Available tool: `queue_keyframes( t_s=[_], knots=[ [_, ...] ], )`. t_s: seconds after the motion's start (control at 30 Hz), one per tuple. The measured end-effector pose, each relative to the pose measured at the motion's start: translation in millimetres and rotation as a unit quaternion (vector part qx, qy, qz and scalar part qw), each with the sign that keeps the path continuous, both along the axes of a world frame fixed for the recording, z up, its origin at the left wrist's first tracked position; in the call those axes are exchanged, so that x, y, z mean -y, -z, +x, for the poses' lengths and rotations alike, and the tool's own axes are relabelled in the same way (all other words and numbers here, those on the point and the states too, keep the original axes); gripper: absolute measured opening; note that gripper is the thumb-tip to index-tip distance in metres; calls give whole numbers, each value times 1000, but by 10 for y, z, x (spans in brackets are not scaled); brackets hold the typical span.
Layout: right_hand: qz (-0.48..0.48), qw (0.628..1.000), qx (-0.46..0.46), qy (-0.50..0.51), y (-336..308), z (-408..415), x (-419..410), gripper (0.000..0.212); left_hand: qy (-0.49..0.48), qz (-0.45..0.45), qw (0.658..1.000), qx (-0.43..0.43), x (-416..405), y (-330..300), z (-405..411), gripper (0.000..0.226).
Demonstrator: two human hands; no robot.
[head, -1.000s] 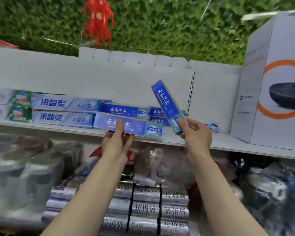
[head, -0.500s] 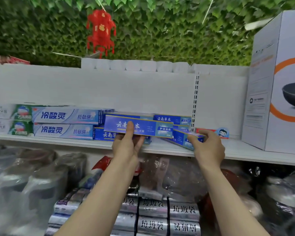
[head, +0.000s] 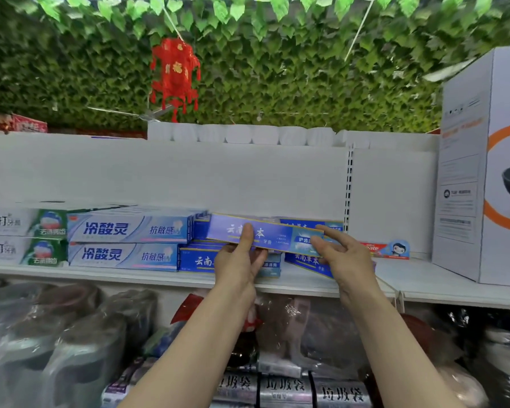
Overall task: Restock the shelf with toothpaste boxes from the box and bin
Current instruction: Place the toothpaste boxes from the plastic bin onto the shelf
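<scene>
**Blue toothpaste box going onto the stack at mid-shelf**

The step in hand looks like placement; the left hand [head: 242,260] holds a blue toothpaste box [head: 265,235] level at the centre of the frame, thumb across its printed face and the other fingers curled beneath it, just above the lower blue box [head: 209,260] that lies flat on the white shelf [head: 165,275]; whether the held box already touches that one I cannot tell.

The right hand [head: 343,257] is at the held box's right end with its fingers [head: 333,232] spread and loosely bent, one resting on or just beside the pale end panel; it grips nothing that I can see; more blue boxes [head: 309,226] sit behind and below it, near the slotted upright of the shelving.

To the left of centre two light-blue toothpaste boxes [head: 130,231] are stacked, with green-and-white toothpaste boxes [head: 18,228] beyond them at the left edge; a red toothpaste box [head: 376,248] lies at the back, right of centre, and a large white carton [head: 465,172] stands on the shelf at the right edge.

The next move, in my judgement, calls for sliding the held box back until it is square on the lower one, the right hand steadying the end, then letting go; the source box and bin are not in view.
</scene>
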State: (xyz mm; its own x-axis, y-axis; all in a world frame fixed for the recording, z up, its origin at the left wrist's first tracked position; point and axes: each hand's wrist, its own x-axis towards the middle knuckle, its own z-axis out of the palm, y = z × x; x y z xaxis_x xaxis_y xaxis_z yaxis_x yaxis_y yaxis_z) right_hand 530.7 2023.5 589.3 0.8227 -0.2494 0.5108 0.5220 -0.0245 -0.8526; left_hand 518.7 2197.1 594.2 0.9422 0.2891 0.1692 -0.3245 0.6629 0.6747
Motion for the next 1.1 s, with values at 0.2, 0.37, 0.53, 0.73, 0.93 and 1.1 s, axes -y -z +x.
queue_keyframes(
  t_s=[0.2,0.37,0.53,0.73,0.93,1.1],
  knots=[
    [14,998,-5,63,6,258,-181,21,-205,189,960,-19,-163,-36,19,69],
    [-35,996,-27,76,5,485,-498,27,-122,246,961,-14,-246,-116,145,87],
    [-63,991,-37,113,16,576,-654,35,-93,211,973,-27,-345,-162,241,92],
    [-58,991,-31,113,27,520,-700,58,-125,204,970,-36,-326,-178,292,55],
    [-22,998,-32,39,23,365,-628,72,-143,253,957,-10,-9,-163,248,65],
    [7,1000,10,26,-31,51,-373,64,-135,260,954,68,343,-50,151,40]
  ],
)
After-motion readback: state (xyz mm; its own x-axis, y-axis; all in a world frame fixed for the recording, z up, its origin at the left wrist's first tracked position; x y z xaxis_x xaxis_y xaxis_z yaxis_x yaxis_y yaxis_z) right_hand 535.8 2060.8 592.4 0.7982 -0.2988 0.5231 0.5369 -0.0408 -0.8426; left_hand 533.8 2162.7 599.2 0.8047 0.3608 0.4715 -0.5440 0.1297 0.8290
